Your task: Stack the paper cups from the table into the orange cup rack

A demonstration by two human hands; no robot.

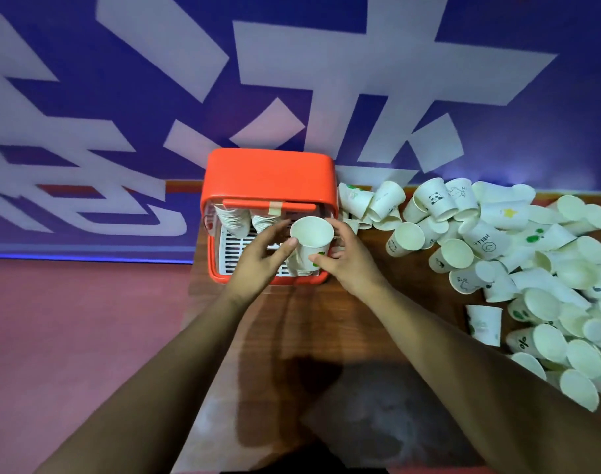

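Note:
The orange cup rack (268,174) stands at the table's far left edge with its lid raised. Stacks of white paper cups (233,218) sit at its back on a white slotted tray. Over the rack's right side both hands hold one white paper cup (312,238), open end towards me, with green spots on its side. My right hand (346,258) grips the cup from the right, thumb on its lower side. My left hand (258,260) touches it from the left with thumb tip at the rim. More cups lie under it in the rack.
A large loose pile of paper cups (531,268) covers the right half of the brown wooden table (292,336), some printed with small drawings. Left of the table lies a red floor, and a blue wall with white characters rises behind.

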